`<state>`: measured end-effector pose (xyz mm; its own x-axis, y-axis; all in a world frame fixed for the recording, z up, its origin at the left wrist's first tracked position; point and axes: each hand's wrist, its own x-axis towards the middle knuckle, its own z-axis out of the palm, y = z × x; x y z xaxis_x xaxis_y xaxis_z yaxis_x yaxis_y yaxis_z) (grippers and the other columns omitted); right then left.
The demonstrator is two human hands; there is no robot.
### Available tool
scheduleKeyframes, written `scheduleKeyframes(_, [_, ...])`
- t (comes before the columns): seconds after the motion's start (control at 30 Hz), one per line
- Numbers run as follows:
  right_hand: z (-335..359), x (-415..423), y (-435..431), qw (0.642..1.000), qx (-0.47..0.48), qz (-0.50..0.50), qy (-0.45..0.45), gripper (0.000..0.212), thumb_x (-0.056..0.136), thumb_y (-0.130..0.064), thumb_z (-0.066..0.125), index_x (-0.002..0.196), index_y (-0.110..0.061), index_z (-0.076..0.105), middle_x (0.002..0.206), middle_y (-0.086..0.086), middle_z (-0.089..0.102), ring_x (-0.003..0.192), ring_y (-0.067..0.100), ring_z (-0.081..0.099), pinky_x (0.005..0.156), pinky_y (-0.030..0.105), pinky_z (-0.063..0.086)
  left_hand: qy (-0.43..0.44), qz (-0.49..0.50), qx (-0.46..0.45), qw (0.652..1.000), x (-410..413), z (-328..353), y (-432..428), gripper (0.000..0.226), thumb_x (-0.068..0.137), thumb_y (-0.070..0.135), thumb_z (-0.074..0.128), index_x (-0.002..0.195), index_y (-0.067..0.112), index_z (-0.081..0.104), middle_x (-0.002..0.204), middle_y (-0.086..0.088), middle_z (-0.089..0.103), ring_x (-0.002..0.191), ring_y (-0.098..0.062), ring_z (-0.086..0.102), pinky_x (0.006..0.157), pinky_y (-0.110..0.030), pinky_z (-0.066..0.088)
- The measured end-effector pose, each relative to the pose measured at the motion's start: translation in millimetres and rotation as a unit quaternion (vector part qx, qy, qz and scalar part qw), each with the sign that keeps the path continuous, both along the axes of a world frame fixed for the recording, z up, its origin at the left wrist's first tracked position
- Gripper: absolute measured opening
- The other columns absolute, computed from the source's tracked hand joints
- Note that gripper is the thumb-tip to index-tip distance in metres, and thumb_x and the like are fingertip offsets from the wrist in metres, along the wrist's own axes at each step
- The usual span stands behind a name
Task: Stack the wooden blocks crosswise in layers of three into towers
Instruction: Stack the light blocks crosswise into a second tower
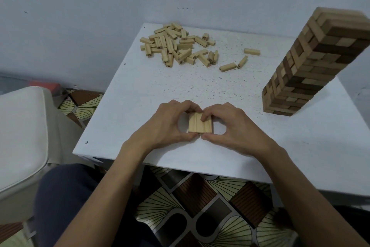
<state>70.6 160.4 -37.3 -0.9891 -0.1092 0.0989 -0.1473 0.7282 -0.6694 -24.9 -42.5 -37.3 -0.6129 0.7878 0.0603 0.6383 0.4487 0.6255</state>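
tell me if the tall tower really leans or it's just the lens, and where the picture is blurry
Head view: the wide-angle lens bends the edges, so the tall tower probably only looks tilted; its top is smeared; the three-block layer between left hand and right hand is sharp; light is soft, shadows faint.

One tall block tower [312, 66] stands on one white surface [140, 96]. Left of the tower: one flat layer of three blocks [197, 125], three stray blocks [242, 61], and one heap [176, 46] too jumbled to count.
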Motion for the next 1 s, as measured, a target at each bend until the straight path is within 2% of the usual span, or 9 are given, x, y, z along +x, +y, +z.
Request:
scheduleKeyframes(0.23, [-0.2,-0.9,-0.5,1.000,0.003,-0.003,-0.008,0.033,0.081,-0.031,0.079,0.109,-0.029,0.063,0.112,-0.018,0.062,0.105,0.007,0.049,0.088,0.037,0.048,-0.005,0.003,0.001,1.000,1.1,-0.2,1.0,0.060,0.070,0.045,0.071,0.126,0.027,0.058,0.114,0.012,0.064,0.104,-0.010,0.054,0.092,-0.027,0.041])
scheduleKeyframes(0.43, [0.8,-0.8,-1.3,0.999,0.036,0.002,-0.007,0.040,0.081,-0.035,0.077,0.117,-0.029,0.060,0.120,-0.014,0.059,0.107,0.009,0.047,0.090,0.035,0.047,0.002,-0.003,0.002,1.000,4.0,0.3,0.6,0.072,0.071,0.047,0.070,0.137,0.030,0.048,0.123,0.013,0.063,0.112,-0.012,0.053,0.101,-0.037,0.039])
scheduleKeyframes(0.53, [2.4,-0.4,-0.5,0.997,0.076,0.009,0.003,0.050,0.079,-0.050,0.070,0.124,-0.033,0.055,0.128,-0.016,0.054,0.113,0.012,0.046,0.093,0.034,0.045,0.004,-0.010,0.002,1.000,3.4,1.1,-1.3,0.078,0.070,0.058,0.064,0.142,0.035,0.043,0.126,0.014,0.061,0.114,-0.008,0.051,0.101,-0.034,0.037])
scheduleKeyframes(0.63, [8.6,-2.2,1.2,0.997,0.074,-0.010,-0.003,0.054,0.080,-0.058,0.062,0.129,-0.037,0.051,0.132,-0.020,0.050,0.119,0.008,0.042,0.094,0.029,0.040,-0.011,0.004,0.000,1.000,-0.7,7.1,-4.1,0.081,0.072,0.065,0.064,0.144,0.039,0.040,0.131,0.016,0.059,0.119,-0.004,0.047,0.101,-0.026,0.033])
scheduleKeyframes(0.7, [13.7,-8.0,3.0,0.998,0.062,-0.030,0.001,0.050,0.085,-0.056,0.063,0.130,-0.037,0.052,0.131,-0.020,0.050,0.118,0.007,0.043,0.093,0.029,0.038,-0.017,0.016,0.010,1.000,-7.2,10.8,-5.9,0.075,0.076,0.062,0.067,0.143,0.039,0.043,0.131,0.017,0.058,0.119,-0.001,0.047,0.099,-0.024,0.034])
scheduleKeyframes(0.8, [19.4,-26.2,5.9,0.997,0.039,-0.065,0.021,0.039,0.092,-0.046,0.063,0.127,-0.033,0.056,0.126,-0.013,0.057,0.112,0.009,0.051,0.091,0.031,0.043,-0.003,0.042,0.049,0.998,-22.5,14.6,-4.2,0.058,0.084,0.053,0.067,0.137,0.035,0.052,0.126,0.018,0.060,0.115,0.001,0.051,0.097,-0.021,0.040])
scheduleKeyframes(0.9, [21.6,-53.5,9.2,0.990,0.053,-0.124,0.052,0.030,0.095,-0.035,0.061,0.123,-0.024,0.061,0.114,-0.003,0.064,0.099,0.015,0.058,0.085,0.036,0.049,0.048,0.098,0.077,0.991,-42.6,16.1,4.9,0.035,0.092,0.033,0.068,0.126,0.025,0.063,0.121,0.011,0.065,0.106,-0.004,0.059,0.096,-0.033,0.048])
scheduleKeyframes(1.0, [20.6,-83.4,13.9,0.975,0.093,-0.187,0.075,0.030,0.097,-0.028,0.058,0.124,-0.017,0.062,0.108,0.004,0.065,0.094,0.021,0.060,0.079,0.036,0.050,0.081,0.157,0.085,0.981,-64.3,14.5,19.0,0.024,0.093,0.026,0.065,0.117,0.023,0.067,0.117,0.008,0.067,0.100,-0.007,0.062,0.089,-0.035,0.051])
